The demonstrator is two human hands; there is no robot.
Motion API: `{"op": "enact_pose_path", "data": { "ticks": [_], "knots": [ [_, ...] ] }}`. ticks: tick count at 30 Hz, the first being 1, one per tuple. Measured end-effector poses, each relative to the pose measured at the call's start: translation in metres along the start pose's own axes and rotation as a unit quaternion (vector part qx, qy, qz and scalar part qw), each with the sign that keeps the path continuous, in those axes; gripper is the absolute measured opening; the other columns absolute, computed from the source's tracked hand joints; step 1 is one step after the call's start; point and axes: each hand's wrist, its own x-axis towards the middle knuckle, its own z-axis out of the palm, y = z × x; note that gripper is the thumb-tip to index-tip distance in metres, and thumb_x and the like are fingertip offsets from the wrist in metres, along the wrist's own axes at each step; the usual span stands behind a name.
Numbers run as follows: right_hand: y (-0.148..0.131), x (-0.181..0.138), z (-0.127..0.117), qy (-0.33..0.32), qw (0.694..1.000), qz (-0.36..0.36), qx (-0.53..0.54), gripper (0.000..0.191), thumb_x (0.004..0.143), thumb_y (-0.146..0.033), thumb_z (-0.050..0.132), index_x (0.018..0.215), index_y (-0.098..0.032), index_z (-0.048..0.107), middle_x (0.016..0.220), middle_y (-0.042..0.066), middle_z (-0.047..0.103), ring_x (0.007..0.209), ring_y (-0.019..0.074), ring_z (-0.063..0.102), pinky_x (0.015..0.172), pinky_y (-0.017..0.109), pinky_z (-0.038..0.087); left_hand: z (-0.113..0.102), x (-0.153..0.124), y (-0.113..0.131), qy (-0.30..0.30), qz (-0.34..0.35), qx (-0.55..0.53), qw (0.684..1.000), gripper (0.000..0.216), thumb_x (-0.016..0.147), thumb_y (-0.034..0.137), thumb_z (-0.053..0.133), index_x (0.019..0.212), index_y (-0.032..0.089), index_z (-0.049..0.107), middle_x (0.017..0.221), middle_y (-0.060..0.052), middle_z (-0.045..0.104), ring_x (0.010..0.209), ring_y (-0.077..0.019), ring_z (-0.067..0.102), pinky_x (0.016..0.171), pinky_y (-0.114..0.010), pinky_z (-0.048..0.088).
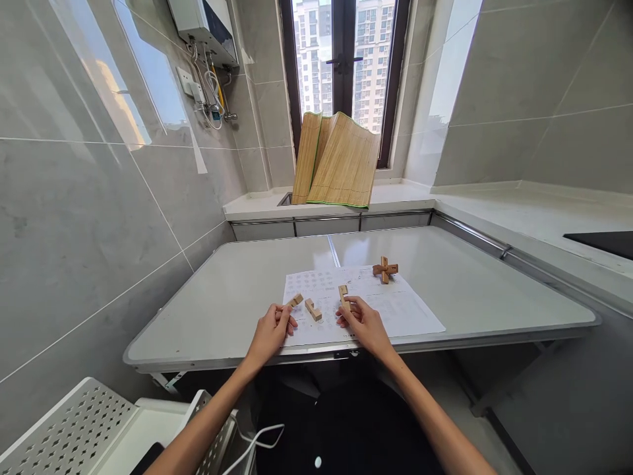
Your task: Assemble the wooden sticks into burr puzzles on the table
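Observation:
My left hand point(273, 328) rests at the near edge of a white folding table point(222, 297), its fingers closed on a small notched wooden puzzle piece point(295, 301). My right hand point(362, 323) pinches a second wooden piece point(343, 295) held upright. Between the two hands a third wooden piece point(313, 309) lies loose on a printed paper sheet point(395, 307). Farther back on the sheet sits an assembled wooden cross-shaped puzzle point(384, 269), clear of both hands.
A folded bamboo mat point(339, 161) leans against the window at the back counter. A black cooktop point(603, 243) is on the right counter. A white perforated rack point(69, 429) and a white cable point(257, 442) are near my left arm.

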Motion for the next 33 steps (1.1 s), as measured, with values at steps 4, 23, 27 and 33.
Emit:
{"op": "enact_pose_path", "data": {
  "ticks": [4, 23, 27, 33],
  "knots": [
    [-0.003, 0.000, -0.001, -0.005, 1.000, -0.008, -0.011, 0.045, 0.092, -0.063, 0.062, 0.111, -0.022, 0.060, 0.088, 0.006, 0.076, 0.075, 0.0226, 0.075, 0.076, 0.038, 0.062, -0.005, 0.010, 0.012, 0.011, 0.019, 0.250, 0.968, 0.032, 0.104, 0.049, 0.036, 0.101, 0.020, 0.052, 0.081, -0.011, 0.071, 0.070, -0.0283, 0.067, 0.064, -0.033, 0.040],
    [-0.002, 0.000, -0.001, -0.006, 0.998, -0.020, -0.052, 0.041, 0.094, -0.060, 0.060, 0.112, -0.023, 0.062, 0.089, 0.005, 0.077, 0.074, 0.0223, 0.075, 0.076, 0.037, 0.061, 0.025, 0.027, 0.024, -0.011, 0.242, 0.329, 0.913, 0.051, 0.083, 0.060, 0.069, 0.111, 0.018, 0.063, 0.117, -0.015, 0.053, 0.106, -0.0330, 0.054, 0.093, -0.046, 0.046],
    [-0.002, 0.000, -0.001, -0.006, 0.999, -0.017, -0.047, 0.043, 0.093, -0.062, 0.061, 0.112, -0.023, 0.061, 0.089, 0.006, 0.077, 0.074, 0.0229, 0.075, 0.076, 0.038, 0.061, 0.031, 0.038, 0.026, -0.022, 0.226, 0.319, 0.920, 0.048, 0.076, 0.062, 0.077, 0.093, 0.017, 0.067, 0.112, -0.015, 0.055, 0.108, -0.0343, 0.051, 0.094, -0.047, 0.044],
    [-0.001, 0.000, -0.002, -0.019, 0.999, -0.009, -0.028, 0.045, 0.093, -0.062, 0.061, 0.114, -0.022, 0.061, 0.092, 0.007, 0.076, 0.074, 0.0217, 0.074, 0.073, 0.036, 0.060, 0.038, 0.031, 0.028, -0.080, 0.159, 0.086, 0.980, 0.060, 0.076, 0.055, 0.080, 0.121, 0.021, 0.058, 0.089, -0.001, 0.054, 0.077, -0.0183, 0.052, 0.074, -0.034, 0.046]
  ]
}}
